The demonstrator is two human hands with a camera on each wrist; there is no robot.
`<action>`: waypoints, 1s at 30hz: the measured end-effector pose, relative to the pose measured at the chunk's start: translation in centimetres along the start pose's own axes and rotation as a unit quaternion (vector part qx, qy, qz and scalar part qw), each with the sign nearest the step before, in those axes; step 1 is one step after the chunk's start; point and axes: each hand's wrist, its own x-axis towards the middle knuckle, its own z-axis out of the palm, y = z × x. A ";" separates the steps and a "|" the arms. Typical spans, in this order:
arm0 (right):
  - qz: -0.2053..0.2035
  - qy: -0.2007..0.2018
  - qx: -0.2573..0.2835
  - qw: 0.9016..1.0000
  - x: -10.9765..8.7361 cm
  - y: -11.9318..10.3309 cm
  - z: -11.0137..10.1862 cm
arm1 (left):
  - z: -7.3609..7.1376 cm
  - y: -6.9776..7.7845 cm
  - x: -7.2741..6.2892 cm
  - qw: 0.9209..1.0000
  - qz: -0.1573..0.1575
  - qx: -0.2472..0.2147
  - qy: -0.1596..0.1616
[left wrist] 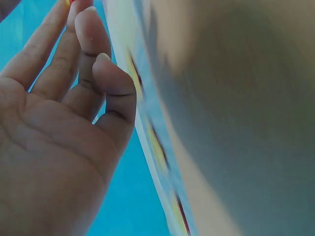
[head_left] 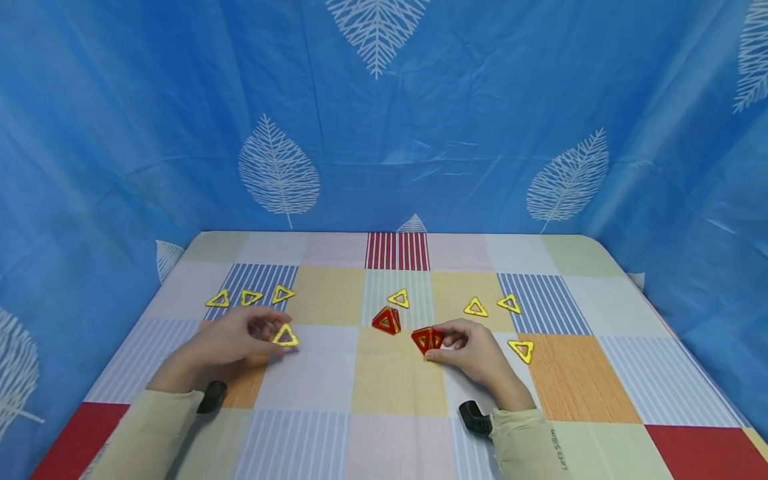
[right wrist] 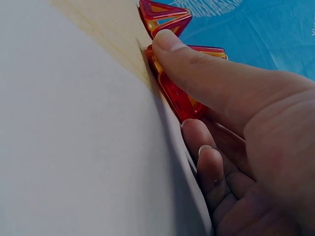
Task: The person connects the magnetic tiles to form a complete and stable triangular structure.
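My left hand (head_left: 231, 340) pinches a yellow triangle tile (head_left: 286, 344) between thumb and fingertips, over the pale square at left of the table's middle. In the left wrist view only a sliver of that tile (left wrist: 71, 1) shows at the fingertips; the other fingers are bent and hold nothing. My right hand (head_left: 474, 350) grips a red pyramid (head_left: 419, 338) made of triangle tiles, low on the tablecloth. Its thumb (right wrist: 197, 66) lies across the pyramid in the right wrist view, hiding part of it. A second red pyramid (head_left: 381, 321) stands just beyond, up and left of the gripped one.
Three yellow triangle tiles (head_left: 219, 305) lie in a row at the back left. Another yellow tile (head_left: 404, 293) lies behind the pyramids, and three more (head_left: 477, 313) lie to the right. A blue curtain (head_left: 420, 133) hangs behind the patchwork-covered table (head_left: 396, 380).
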 end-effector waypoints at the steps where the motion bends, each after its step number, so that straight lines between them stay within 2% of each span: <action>1: 0.002 0.002 -0.001 1.000 0.0 0.0 0.0 | 1.1 0.8 0.7 1.000 0.015 -0.005 -0.011; 4: 0.004 0.005 -0.002 1.000 -0.1 0.0 0.0 | 4.2 3.1 2.5 0.997 0.062 -0.022 -0.049; 9: -0.002 -0.004 -0.002 1.000 0.0 0.0 0.1 | 9.0 6.2 4.3 0.988 0.113 -0.031 -0.100; 14: -0.006 -0.001 -0.008 1.000 0.1 0.0 0.1 | 12.4 8.4 5.3 0.985 0.124 -0.001 -0.123; 17: -0.013 0.001 -0.012 1.000 0.1 0.0 0.0 | 13.2 9.0 5.6 0.986 0.111 0.017 -0.122; 21: -0.029 0.008 -0.017 0.999 0.1 0.0 -0.2 | 13.3 8.9 5.8 0.987 0.095 0.020 -0.124; 30: -0.043 0.012 -0.024 0.999 0.1 0.0 0.0 | 12.6 7.9 5.8 0.985 0.080 -0.028 -0.150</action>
